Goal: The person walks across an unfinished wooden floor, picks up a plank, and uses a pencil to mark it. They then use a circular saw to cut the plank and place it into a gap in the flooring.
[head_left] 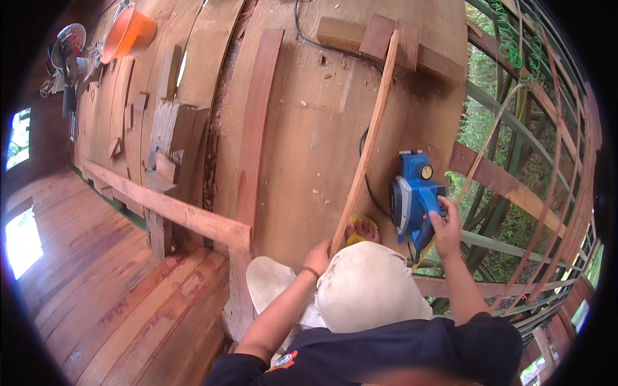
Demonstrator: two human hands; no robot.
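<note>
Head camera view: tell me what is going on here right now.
A person crouches on a wooden platform. Their left hand grips the near end of a long thin wooden strip that runs away across the boards. Their right hand holds the handle of a blue electric planer, which sits on the platform beside the strip, its black cord trailing off. One foot in a yellow sandal rests by the strip's near end. An orange bucket stands far off.

One blue electric planer (415, 196), one long thin wooden strip (368, 141) and one orange bucket (127, 33) are in view. Two hands show: the left hand (317, 257) and the right hand (446, 228). One bare foot (365, 228) rests on one yellow sandal (356, 233), and one black power cord (308, 35) crosses the boards.
</note>
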